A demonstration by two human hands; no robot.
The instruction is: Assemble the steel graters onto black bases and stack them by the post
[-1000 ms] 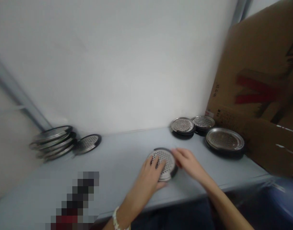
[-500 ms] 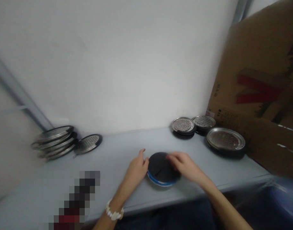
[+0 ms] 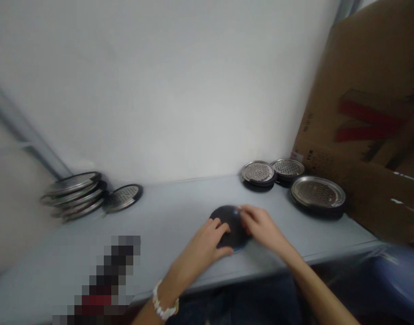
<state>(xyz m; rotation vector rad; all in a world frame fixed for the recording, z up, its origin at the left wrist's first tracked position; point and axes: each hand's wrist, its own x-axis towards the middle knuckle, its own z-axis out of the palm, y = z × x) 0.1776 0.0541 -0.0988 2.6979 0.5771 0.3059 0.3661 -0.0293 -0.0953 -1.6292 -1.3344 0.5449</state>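
The black disc [image 3: 236,234] lies on the table [image 3: 179,203], a bit of blue showing at its near edge. The left hand [image 3: 211,239] comes over the disc from its left, fingers moderately spread and bent on top, thumb out at the near edge. The right hand [image 3: 259,225] is at the disc's right edge, fingers drawn narrow; blur and the hand itself hide whether they pinch it, so I can't tell. Well left of the disc are a stack [image 3: 76,192] and a loose grater [image 3: 125,195]; beyond it to the right, three piles [image 3: 318,194], then a carton [image 3: 362,135].
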